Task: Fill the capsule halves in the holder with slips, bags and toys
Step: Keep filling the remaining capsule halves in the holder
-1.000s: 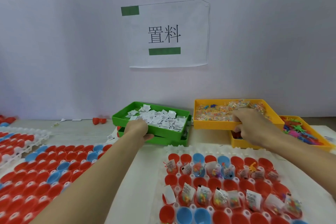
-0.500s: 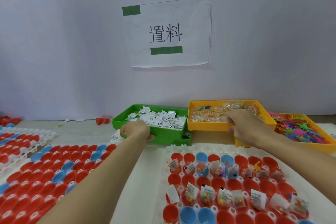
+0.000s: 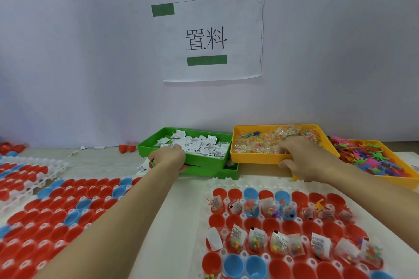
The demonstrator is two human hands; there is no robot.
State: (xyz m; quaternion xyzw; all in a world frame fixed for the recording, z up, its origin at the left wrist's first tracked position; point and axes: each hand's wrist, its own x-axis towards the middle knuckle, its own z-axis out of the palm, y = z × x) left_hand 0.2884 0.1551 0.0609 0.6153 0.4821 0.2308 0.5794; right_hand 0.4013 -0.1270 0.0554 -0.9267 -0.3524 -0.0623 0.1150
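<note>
A white holder (image 3: 249,182) at the lower right carries red and blue capsule halves; several hold slips, small bags and toys. My left hand (image 3: 167,158) grips the front rim of the green tray (image 3: 145,149) full of white slips. My right hand (image 3: 301,158) grips the front wall of the yellow tray (image 3: 251,158) of clear bags, fingers over the rim and thumb below it. A second yellow tray (image 3: 396,179) with colourful toys sits at the far right, partly behind my right forearm.
Another green tray (image 3: 229,173) lies under the slip tray. Two more holders of red and blue halves (image 3: 68,210) (image 3: 22,172) cover the left side. Loose red halves (image 3: 125,148) lie by the wall, which bears a paper sign (image 3: 210,38).
Both hands kept their grips. The yellow bag tray slid left toward the green tray, uncovering more of the toy tray. The green tray shifted slightly.
</note>
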